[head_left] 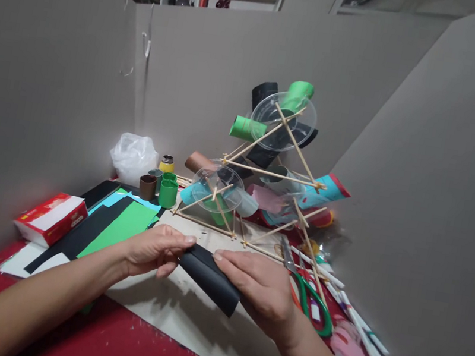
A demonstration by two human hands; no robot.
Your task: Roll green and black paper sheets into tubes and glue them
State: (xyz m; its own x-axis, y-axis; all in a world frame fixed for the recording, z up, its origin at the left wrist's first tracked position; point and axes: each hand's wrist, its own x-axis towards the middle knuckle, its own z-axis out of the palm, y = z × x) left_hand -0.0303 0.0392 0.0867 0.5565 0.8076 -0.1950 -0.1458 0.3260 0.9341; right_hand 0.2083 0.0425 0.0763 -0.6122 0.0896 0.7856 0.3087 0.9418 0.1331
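Observation:
Both my hands hold a rolled tube of black paper (209,276) just above the table. My left hand (156,251) pinches its left end with thumb and fingers. My right hand (262,290) wraps over its right part, fingers pressed on top. Behind them stands a model of wooden sticks (271,174) with clear plastic discs (283,120) and small paper tubes in green, black, brown and pink fixed around them.
Sheets of green, black and blue paper (115,226) lie at the left beside a red and white box (52,217). Small paper cups (167,192), a white plastic bag (133,155), green-handled scissors (307,294) and white sticks (370,337) surround the model. Grey cardboard walls enclose the table.

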